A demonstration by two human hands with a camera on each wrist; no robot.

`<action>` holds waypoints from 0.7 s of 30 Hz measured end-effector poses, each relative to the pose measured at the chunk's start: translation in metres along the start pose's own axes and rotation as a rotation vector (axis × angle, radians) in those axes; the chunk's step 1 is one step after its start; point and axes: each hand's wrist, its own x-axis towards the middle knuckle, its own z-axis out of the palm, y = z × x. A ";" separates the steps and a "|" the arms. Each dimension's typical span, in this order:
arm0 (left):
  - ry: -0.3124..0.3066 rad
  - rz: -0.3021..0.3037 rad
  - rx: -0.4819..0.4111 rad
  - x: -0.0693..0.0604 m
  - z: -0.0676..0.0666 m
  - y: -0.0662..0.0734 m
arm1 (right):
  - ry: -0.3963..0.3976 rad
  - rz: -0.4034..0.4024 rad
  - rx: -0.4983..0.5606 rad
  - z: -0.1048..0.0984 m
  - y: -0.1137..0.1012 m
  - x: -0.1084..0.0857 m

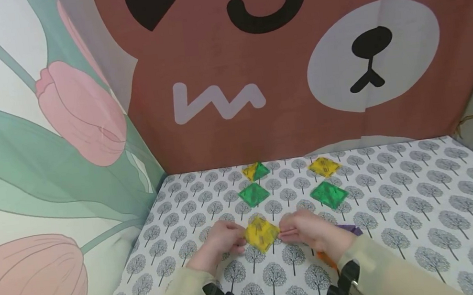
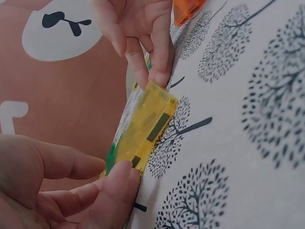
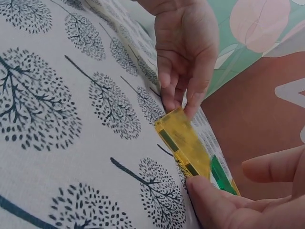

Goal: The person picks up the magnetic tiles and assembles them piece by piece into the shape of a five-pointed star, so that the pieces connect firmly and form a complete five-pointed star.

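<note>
A translucent yellow diamond-shaped magnetic tile [image 1: 262, 233] is at the middle of the tree-print cloth, between both hands. My left hand [image 1: 224, 239] pinches its left corner with thumb and fingers. At the opposite corner, my right hand [image 1: 308, 231] pinches the same tile. Dark magnet strips show along the edge of the yellow tile [image 2: 151, 125] in the left wrist view. In the right wrist view the yellow tile [image 3: 183, 140] spans the gap from one hand to the other. Whether its underside rests fully on the cloth I cannot tell.
Beyond the hands lie a green tile [image 1: 254, 194], a yellow-and-green diamond [image 1: 256, 171], another yellow tile [image 1: 324, 166] and a second green tile [image 1: 329, 194]. Orange [image 1: 327, 259] and purple [image 1: 351, 229] pieces are partly hidden by my right forearm. A bear-print hanging [image 1: 218, 140] stands behind.
</note>
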 end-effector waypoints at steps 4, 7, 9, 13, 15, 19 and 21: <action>0.007 -0.005 -0.041 0.001 0.004 -0.001 | 0.056 0.006 -0.004 0.001 0.003 0.000; 0.009 -0.032 -0.098 0.003 0.007 -0.003 | 0.107 0.009 -0.011 0.002 0.005 -0.001; 0.008 -0.040 -0.126 0.004 0.008 -0.003 | 0.133 0.010 -0.017 0.002 0.005 -0.002; 0.006 -0.008 -0.161 0.003 0.010 0.004 | 0.162 0.011 -0.020 -0.002 0.001 -0.006; -0.010 0.018 -0.192 0.001 0.011 0.011 | 0.176 0.000 -0.040 -0.006 -0.004 -0.010; -0.049 0.069 -0.271 -0.006 0.017 0.027 | 0.180 -0.039 -0.095 -0.021 -0.015 -0.026; -0.077 0.092 -0.303 -0.008 0.023 0.035 | 0.171 -0.056 -0.101 -0.031 -0.020 -0.035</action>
